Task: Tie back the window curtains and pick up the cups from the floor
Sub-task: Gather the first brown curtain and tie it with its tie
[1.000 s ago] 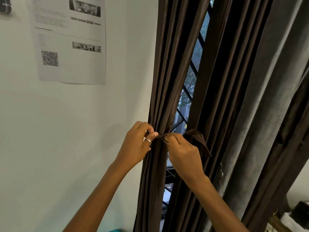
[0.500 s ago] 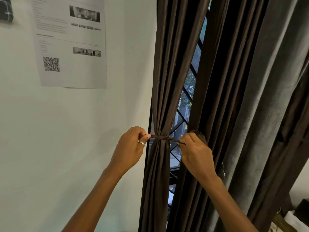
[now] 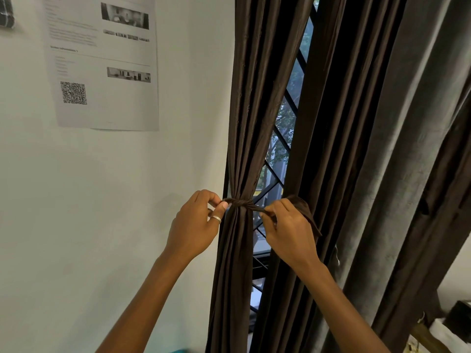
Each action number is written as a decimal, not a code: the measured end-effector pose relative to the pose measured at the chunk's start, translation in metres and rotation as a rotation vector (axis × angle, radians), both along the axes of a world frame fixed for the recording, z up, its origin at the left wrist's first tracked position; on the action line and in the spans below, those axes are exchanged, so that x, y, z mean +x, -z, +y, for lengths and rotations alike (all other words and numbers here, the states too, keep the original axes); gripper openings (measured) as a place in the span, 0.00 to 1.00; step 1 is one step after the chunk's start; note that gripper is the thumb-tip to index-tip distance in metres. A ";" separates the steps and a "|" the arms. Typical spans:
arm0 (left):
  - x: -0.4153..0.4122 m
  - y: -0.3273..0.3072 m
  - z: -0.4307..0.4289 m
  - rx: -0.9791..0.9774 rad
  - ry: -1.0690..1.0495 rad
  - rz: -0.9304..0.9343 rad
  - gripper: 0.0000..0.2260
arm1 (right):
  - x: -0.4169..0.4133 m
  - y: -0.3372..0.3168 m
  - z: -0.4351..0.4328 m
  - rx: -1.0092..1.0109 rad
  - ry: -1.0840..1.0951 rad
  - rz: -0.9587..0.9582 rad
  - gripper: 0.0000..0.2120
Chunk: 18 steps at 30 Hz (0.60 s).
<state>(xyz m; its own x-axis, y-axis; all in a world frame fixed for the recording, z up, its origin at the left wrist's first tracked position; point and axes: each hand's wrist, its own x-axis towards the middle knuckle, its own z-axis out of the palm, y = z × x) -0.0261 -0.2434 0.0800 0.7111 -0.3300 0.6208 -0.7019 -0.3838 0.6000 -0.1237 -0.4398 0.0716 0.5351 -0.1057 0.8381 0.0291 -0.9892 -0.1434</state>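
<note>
Your left hand (image 3: 196, 225) is curled at the left edge of the dark brown pleated curtain panel (image 3: 254, 98), thumb and forefinger pinching one end of the thin brown fabric tie (image 3: 238, 202). A silver ring (image 3: 216, 219) sits on one finger of that hand. Your right hand (image 3: 288, 230) is on the other side of the panel, fingers closed on the opposite end of the same tie, and a wider flap of that fabric sticks out behind your knuckles. The tie runs taut between your two hands and wraps the panel at about its middle height, cinching the pleats into a narrow waist. Above the band the folds fan out, and below it they hang straight down.

The gathered panel hangs just beside the white wall (image 3: 102, 200), at the left edge of the window. To its right a strip of glass shows, crossed by the black diagonal bars of the window grille (image 3: 288, 146), with green foliage outside. Beyond that gap hangs a second dark brown curtain (image 3: 331, 123), loose, and past it a grey velvety curtain (image 3: 407, 149).

On the wall, up and to the left of your hands, a white printed paper sheet (image 3: 102, 62) is stuck flat, carrying small photographs, lines of text too blurred to read, and a QR code.
</note>
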 end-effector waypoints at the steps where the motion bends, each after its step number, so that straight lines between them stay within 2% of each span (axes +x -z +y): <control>1: -0.001 0.000 -0.001 0.007 -0.008 -0.005 0.07 | 0.000 0.000 -0.001 0.011 -0.005 0.012 0.05; 9: -0.011 0.001 -0.017 0.036 -0.107 -0.015 0.10 | -0.006 0.007 -0.025 0.097 -0.055 0.055 0.06; 14: -0.021 0.002 -0.039 0.015 -0.185 -0.041 0.06 | -0.016 0.015 -0.059 0.150 0.002 0.077 0.08; 18: -0.032 0.006 -0.066 0.031 -0.156 -0.040 0.06 | -0.020 0.012 -0.093 0.210 0.053 0.064 0.08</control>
